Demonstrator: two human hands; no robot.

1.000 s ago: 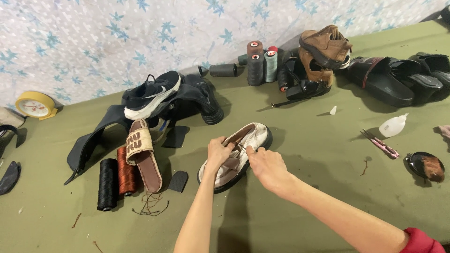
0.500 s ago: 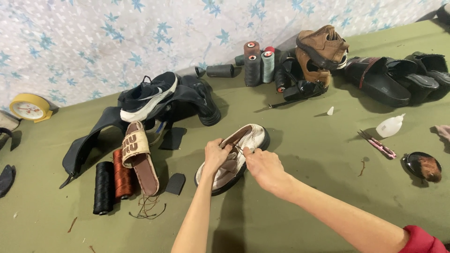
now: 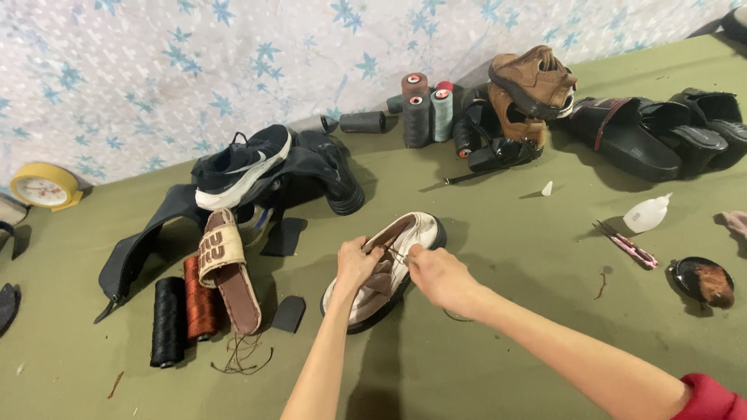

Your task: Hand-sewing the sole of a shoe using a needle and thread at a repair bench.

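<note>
A cream and brown shoe (image 3: 411, 237) with a dark sole lies on the olive-green surface (image 3: 482, 358) in the middle of the view. My left hand (image 3: 356, 263) grips its near side, fingers curled over the upper. My right hand (image 3: 437, 276) pinches a thin thread or lace at the shoe's opening, close to the left hand's fingertips. Both forearms reach in from the bottom edge, and a red sleeve (image 3: 712, 398) shows at the lower right.
Left of the shoe lie a tan slide sandal (image 3: 226, 268), black and rust thread spools (image 3: 185, 307), a black sneaker (image 3: 240, 167) and dark leather pieces. Behind stand thread cones (image 3: 426, 113), brown shoes (image 3: 529, 85) and black sandals (image 3: 661, 136). To the right lie a white bottle (image 3: 646, 214), pink snips (image 3: 626, 243), and a small dish (image 3: 703, 280). A yellow clock (image 3: 43, 187) stands far left.
My hands stay on the cream shoe with small finger shifts at its opening. The view has drifted slightly, so everything sits a little lower and further left.
</note>
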